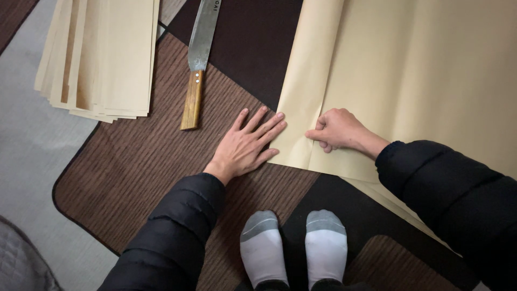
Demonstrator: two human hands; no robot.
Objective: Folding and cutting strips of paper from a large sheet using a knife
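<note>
Head view: paper sheet (409, 70) runs off-frame; right hand (338, 129) fingertips curl hidden.

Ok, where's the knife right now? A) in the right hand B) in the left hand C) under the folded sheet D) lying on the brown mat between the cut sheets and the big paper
D: the knife lies untouched on the brown mat, above the left hand.

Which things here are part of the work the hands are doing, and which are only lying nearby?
In use:
- large tan paper sheet
- left hand, flat at its edge
- right hand, pressing the fold

Lying about:
- knife with wooden handle
- stack of cut paper sheets
</note>
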